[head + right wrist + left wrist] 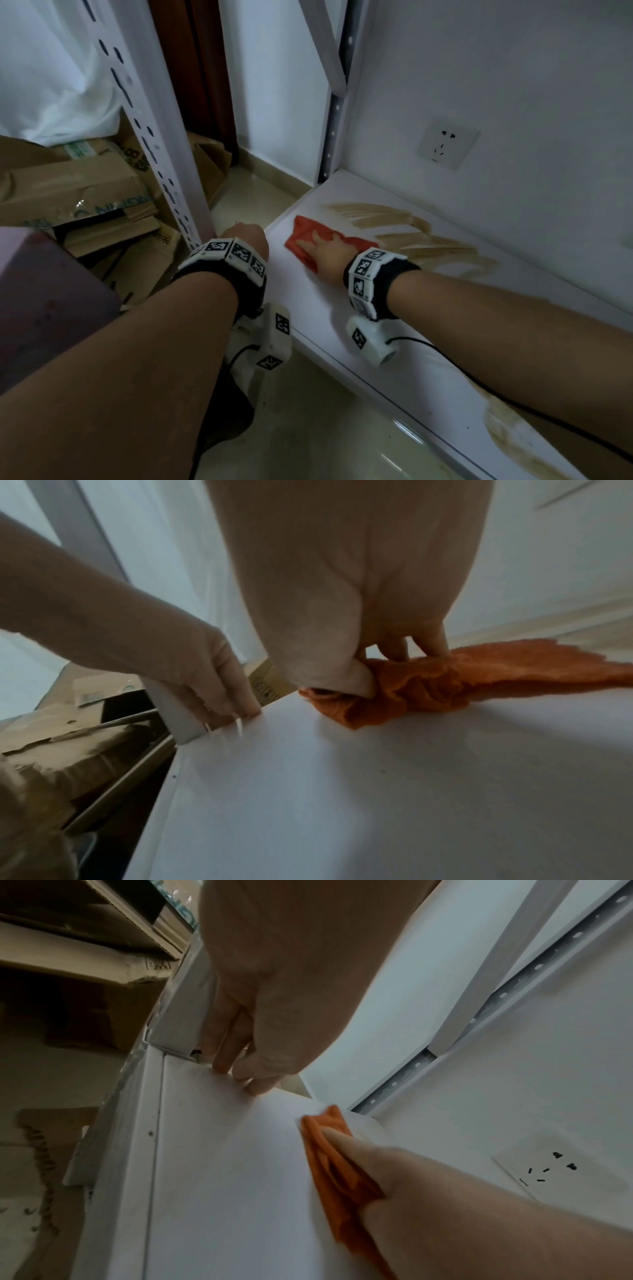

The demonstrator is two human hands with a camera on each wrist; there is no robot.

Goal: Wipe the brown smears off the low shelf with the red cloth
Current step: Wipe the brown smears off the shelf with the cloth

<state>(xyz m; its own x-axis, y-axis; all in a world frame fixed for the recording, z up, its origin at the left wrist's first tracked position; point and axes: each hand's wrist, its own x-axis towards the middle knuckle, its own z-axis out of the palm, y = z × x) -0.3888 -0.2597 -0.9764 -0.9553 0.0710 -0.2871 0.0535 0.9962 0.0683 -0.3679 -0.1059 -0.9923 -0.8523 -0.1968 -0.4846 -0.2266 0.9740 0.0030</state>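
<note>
The low white shelf (pixel 308 308) carries pale brown smears (pixel 376 214) along its back, and another smear patch (pixel 507 428) at the front right. My right hand (pixel 322 250) lies on the red cloth (pixel 305 229) near the shelf's left end, just in front of the back smears. In the right wrist view the fingers press the cloth (pixel 479 669) from above while the thumb bunches it. My left hand (pixel 245 236) is at the shelf's front left corner. Its fingertips (pixel 240 1074) rest straight on the shelf beside the upright post, holding nothing.
A perforated white post (pixel 154 120) rises at the front left corner, and a second post (pixel 334 120) stands at the back. Flattened cardboard boxes (pixel 85 192) lie on the floor to the left. A wall socket (pixel 447 142) sits above the shelf. A black cable (pixel 479 377) crosses the shelf's front.
</note>
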